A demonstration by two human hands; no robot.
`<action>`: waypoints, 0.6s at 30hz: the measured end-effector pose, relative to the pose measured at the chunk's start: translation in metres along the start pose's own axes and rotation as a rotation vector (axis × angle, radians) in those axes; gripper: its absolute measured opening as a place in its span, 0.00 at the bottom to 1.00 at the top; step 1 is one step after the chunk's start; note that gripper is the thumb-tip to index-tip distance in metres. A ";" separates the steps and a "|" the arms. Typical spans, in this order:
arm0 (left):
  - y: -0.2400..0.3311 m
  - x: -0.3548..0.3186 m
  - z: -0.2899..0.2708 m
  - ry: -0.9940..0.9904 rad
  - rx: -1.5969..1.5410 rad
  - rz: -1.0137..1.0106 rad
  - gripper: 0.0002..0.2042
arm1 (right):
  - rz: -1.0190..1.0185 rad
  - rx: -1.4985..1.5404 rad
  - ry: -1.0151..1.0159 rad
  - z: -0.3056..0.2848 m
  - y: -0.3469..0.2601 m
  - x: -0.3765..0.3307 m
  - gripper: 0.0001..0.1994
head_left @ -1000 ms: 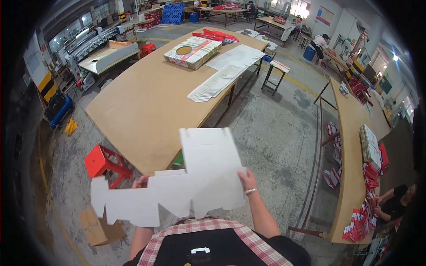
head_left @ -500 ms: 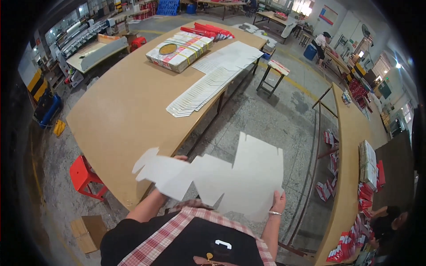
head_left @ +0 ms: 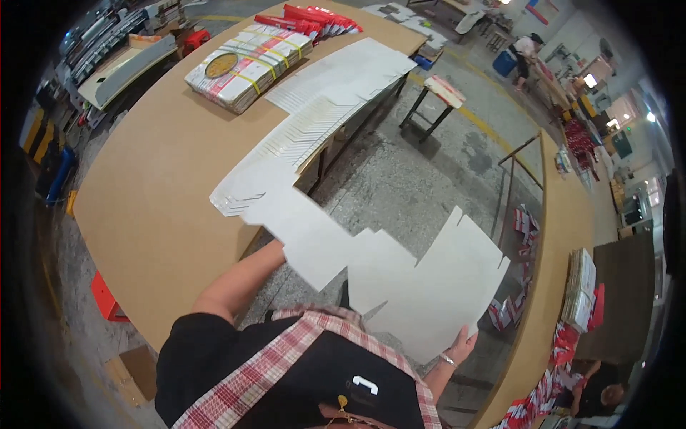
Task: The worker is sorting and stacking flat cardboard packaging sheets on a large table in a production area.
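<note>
A flat white die-cut cardboard sheet (head_left: 400,275) spans both hands; the right hand (head_left: 461,347) pinches its lower edge, while the left hand's grip is hidden beneath it.

We have one view, worn on the head, looking steeply down across the long brown table (head_left: 164,186) ahead-left, its near edge close below us.

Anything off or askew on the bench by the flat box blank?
Mildly: the stack of white blanks on the brown table has slid into a fan, its near end overhanging the edge. The held blank looks undamaged.
</note>
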State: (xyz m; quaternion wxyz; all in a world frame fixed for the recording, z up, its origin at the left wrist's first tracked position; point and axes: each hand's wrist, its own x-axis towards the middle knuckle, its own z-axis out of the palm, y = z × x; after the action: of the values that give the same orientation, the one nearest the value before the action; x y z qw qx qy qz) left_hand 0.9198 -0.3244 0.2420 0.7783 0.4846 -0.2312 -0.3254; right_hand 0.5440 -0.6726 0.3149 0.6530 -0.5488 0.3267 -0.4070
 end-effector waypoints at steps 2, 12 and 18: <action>-0.005 0.033 0.011 0.078 -0.053 -0.034 0.16 | 0.003 0.018 0.008 0.014 0.003 0.041 0.17; 0.037 0.198 0.001 0.354 -0.261 -0.082 0.16 | -0.114 0.127 -0.275 0.131 -0.004 0.324 0.15; 0.036 0.305 -0.002 0.545 -0.441 -0.059 0.16 | -0.142 0.180 -0.398 0.249 0.003 0.460 0.16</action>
State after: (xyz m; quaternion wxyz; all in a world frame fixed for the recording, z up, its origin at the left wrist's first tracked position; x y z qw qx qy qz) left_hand 1.1396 -0.5347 0.2870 0.8876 0.3804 0.0748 -0.2487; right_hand 0.9713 -0.9693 0.3674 0.7205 -0.5794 0.1146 -0.3633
